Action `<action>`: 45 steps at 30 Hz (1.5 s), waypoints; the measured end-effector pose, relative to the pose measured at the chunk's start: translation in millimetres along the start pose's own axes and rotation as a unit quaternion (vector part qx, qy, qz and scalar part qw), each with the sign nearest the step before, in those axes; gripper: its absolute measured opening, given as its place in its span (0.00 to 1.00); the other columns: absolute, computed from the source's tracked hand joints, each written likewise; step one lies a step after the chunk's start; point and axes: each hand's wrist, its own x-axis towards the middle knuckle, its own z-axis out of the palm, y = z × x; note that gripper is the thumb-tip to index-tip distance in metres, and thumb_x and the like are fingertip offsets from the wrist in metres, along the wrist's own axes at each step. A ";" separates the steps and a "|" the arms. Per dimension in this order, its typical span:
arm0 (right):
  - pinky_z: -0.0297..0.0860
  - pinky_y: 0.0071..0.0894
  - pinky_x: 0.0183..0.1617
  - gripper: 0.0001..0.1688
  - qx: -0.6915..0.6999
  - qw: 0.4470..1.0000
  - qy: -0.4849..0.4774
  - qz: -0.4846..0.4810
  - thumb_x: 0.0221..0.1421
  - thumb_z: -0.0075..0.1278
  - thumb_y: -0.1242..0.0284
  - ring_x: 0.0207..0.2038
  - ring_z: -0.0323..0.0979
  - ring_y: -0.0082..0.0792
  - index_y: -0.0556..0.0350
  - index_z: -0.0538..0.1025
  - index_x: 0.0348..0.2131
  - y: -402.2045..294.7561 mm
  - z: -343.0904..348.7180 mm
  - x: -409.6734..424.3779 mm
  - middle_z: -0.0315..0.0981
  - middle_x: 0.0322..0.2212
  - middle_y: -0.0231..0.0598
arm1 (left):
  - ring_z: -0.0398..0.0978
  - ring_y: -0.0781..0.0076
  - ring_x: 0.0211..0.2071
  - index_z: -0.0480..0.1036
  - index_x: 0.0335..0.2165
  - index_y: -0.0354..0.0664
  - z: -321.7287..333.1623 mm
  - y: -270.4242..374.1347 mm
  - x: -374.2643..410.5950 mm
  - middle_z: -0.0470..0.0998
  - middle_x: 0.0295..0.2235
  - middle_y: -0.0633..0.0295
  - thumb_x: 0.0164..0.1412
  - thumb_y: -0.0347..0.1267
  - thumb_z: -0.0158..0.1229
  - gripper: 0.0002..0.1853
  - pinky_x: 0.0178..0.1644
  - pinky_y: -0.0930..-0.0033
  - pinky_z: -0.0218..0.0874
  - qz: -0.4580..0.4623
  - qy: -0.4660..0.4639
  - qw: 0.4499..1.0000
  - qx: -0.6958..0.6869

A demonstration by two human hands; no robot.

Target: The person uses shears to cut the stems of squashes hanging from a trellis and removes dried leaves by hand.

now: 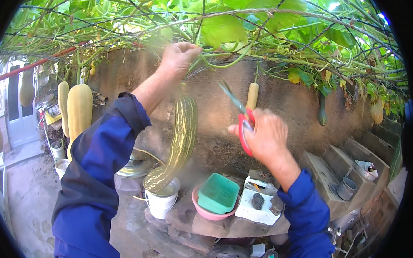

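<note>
My left hand [176, 61] is raised to the vines, thumb and fingers pinched on a thin green vine stem, the exact grip partly hidden. Below it hangs a long striped green squash [184, 135], its bulbous lower end curving over a white bucket [161, 202]. My right hand [269, 136] holds red-handled scissors [245, 125]. Their blades point up and left toward the vines, apart from any stem. Behind the scissors a smaller tan squash [252, 95] hangs on its stem before the wall.
Overhead runs a rope net [251, 11] thick with vines. Large tan squashes [79, 107] hang at left. Below are a green basin [219, 194] inside a pink basin [210, 216], a white foam box [258, 212] and a stone ledge [203, 224]. Concrete steps [345, 164] rise at right.
</note>
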 end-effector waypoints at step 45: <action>0.70 0.54 0.33 0.24 0.236 0.848 -0.453 0.145 0.49 0.58 0.50 0.30 0.76 0.55 0.53 0.79 0.27 -38.3 106.1 -361.7 0.77 0.24 0.51 | 0.78 0.55 0.41 0.79 0.35 0.37 -345.0 -80.4 -878.9 0.80 0.37 0.50 0.66 0.46 0.46 0.24 0.44 0.55 0.68 -0.461 -0.026 0.519 0.720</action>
